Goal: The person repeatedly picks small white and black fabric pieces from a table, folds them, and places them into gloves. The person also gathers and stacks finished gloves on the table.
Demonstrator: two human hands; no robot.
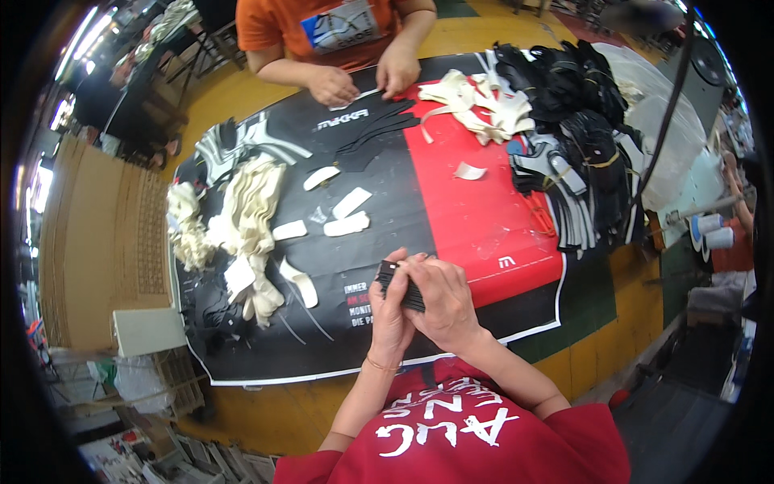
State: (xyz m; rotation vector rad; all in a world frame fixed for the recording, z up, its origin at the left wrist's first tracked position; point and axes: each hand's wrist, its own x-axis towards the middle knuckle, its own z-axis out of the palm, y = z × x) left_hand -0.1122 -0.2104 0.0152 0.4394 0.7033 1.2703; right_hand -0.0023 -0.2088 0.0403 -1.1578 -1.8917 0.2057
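A small stack of black fabric pieces (413, 298) is held up in front of my chest, above the near edge of the table. My left hand (390, 317) is closed round its left side, with the thumb along the stack. From the right, my right hand (443, 300) grips the same stack, its fingers bent over the top edge. The hands touch each other, and parts of the stack are hidden behind the fingers. Several cream fabric pieces (347, 223) lie on the table beyond my hands, to the left.
The table has a black and red printed cover (476, 218). Cream fabric bundles (251, 198) lie at left, black bundles (592, 141) at right, and cream pieces (484, 105) at the back. Across the table, a person's hands (363, 85) work near black strips (379, 129). Cardboard (101, 242) stands at left.
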